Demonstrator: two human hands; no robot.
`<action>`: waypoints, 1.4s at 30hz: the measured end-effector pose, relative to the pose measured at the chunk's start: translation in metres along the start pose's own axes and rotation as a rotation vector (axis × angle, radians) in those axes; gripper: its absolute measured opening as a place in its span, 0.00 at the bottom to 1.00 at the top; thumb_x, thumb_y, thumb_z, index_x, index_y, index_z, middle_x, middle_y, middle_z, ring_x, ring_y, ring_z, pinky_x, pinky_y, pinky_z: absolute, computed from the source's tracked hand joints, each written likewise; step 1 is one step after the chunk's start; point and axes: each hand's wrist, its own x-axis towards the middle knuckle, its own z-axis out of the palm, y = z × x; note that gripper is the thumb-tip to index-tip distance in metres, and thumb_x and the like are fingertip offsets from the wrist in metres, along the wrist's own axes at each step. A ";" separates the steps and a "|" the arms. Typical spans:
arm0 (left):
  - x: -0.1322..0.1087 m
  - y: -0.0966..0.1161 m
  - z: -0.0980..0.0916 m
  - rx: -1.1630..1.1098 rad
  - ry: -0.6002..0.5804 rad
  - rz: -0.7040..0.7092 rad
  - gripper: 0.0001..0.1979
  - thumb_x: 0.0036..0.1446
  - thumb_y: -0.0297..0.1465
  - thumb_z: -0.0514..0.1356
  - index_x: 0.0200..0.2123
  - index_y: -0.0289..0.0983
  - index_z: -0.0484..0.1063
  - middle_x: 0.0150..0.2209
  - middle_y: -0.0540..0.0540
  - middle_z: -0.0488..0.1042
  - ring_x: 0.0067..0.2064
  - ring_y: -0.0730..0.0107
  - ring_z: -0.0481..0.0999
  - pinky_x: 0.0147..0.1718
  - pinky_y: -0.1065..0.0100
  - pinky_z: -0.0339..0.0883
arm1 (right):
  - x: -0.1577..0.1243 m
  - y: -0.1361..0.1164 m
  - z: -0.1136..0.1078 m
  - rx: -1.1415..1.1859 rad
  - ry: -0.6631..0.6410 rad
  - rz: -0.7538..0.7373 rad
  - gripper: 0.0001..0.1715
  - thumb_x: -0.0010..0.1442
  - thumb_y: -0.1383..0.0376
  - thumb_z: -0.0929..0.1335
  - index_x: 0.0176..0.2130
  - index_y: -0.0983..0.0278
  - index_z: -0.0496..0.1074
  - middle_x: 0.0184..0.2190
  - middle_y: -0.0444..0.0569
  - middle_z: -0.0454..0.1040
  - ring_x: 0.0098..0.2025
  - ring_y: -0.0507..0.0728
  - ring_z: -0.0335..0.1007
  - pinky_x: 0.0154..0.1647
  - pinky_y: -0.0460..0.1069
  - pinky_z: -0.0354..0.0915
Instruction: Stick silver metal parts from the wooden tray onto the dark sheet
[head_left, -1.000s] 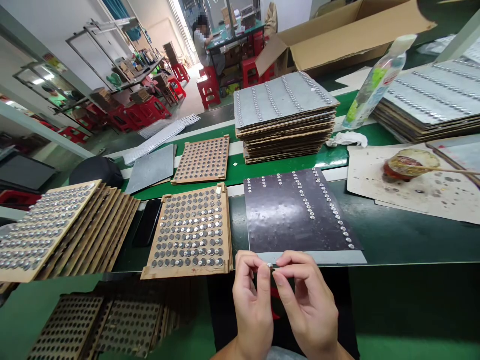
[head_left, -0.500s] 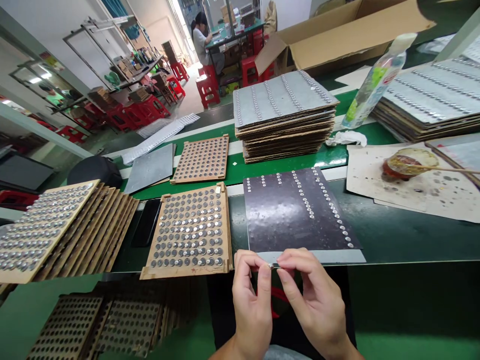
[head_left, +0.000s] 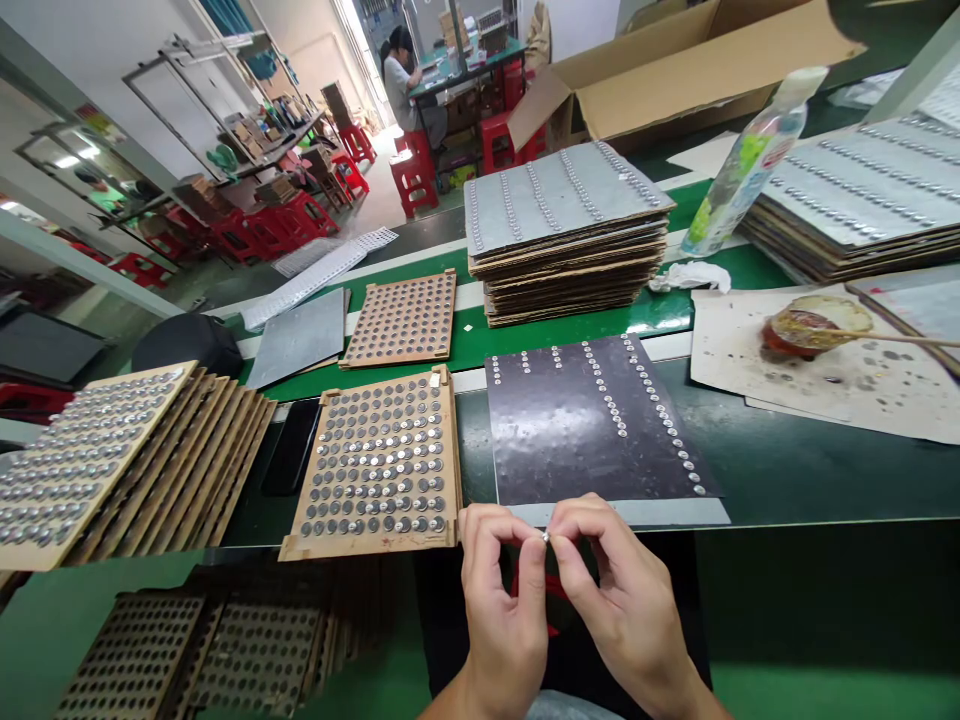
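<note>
At the table's front edge my left hand and my right hand meet, fingertips pinched together. Between them is a small shiny metal piece, mostly covered by the fingers; its exact kind is too small to tell. Just beyond lies a dark sheet with rows of small silver round pieces, some rows long and some short. Left of my hands, a wooden board carries many round metal pieces in a grid.
A tilted stack of filled boards and a black phone are at left. Behind stand a stack of sheets, a plastic bottle and a cardboard box. At right, a stick rests across a messy pot. Another person sits far back.
My right hand has moved slightly left, and its fingertips now close on the small metal piece beside the left fingertips. The things on the table stay where they were.
</note>
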 end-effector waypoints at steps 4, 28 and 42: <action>0.002 0.000 0.001 -0.014 -0.006 -0.028 0.09 0.69 0.31 0.57 0.34 0.39 0.69 0.33 0.48 0.66 0.37 0.66 0.68 0.38 0.67 0.65 | -0.003 -0.001 0.001 0.086 -0.003 0.093 0.09 0.66 0.71 0.65 0.33 0.60 0.69 0.29 0.46 0.72 0.29 0.52 0.72 0.27 0.43 0.71; 0.007 0.005 0.002 -0.187 -0.051 -0.219 0.15 0.70 0.40 0.56 0.31 0.39 0.68 0.31 0.49 0.65 0.33 0.69 0.68 0.35 0.70 0.66 | -0.007 0.002 0.001 0.069 0.060 0.086 0.03 0.67 0.63 0.70 0.40 0.60 0.75 0.40 0.51 0.74 0.40 0.56 0.75 0.36 0.47 0.74; 0.007 0.010 0.005 -0.181 0.024 -0.256 0.17 0.69 0.42 0.57 0.30 0.39 0.67 0.31 0.50 0.64 0.33 0.70 0.67 0.34 0.73 0.66 | -0.011 0.004 0.009 -0.067 0.117 -0.061 0.08 0.64 0.73 0.68 0.37 0.60 0.71 0.34 0.49 0.74 0.35 0.55 0.74 0.32 0.47 0.74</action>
